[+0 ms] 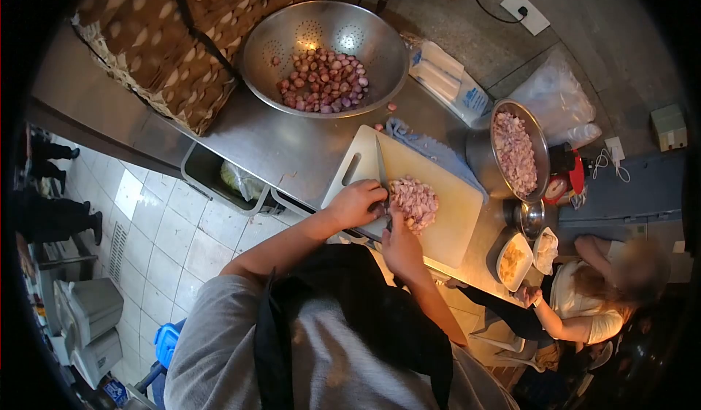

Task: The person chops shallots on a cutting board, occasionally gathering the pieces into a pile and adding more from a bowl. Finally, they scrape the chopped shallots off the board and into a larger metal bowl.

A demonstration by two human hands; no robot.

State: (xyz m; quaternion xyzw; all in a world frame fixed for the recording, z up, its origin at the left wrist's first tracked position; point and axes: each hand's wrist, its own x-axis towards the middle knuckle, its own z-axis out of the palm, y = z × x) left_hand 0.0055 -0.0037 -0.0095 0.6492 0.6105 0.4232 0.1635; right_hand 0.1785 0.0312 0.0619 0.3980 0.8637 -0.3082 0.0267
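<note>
A knife (380, 163) points away from me over the white cutting board (445, 224), its blade toward the board's far edge. My right hand (400, 243) is closed around its dark handle. My left hand (356, 204) has its fingers curled against the blade near the handle; the exact contact is partly hidden. Right beside both hands lies a pile of chopped shallots (415, 202). Beyond the board, a steel colander (255, 67) holds whole peeled shallots (325, 81). A deep steel pot (478, 154) at the right contains more chopped shallots (515, 154).
A blue cloth (431, 147) lies along the board's far edge. Egg trays (157, 37) are stacked at the upper left. Farther right stand a steel bowl (529, 216) and a white tub (514, 262). A person (584, 300) sits at the counter's right end. A bin (212, 180) is below the counter.
</note>
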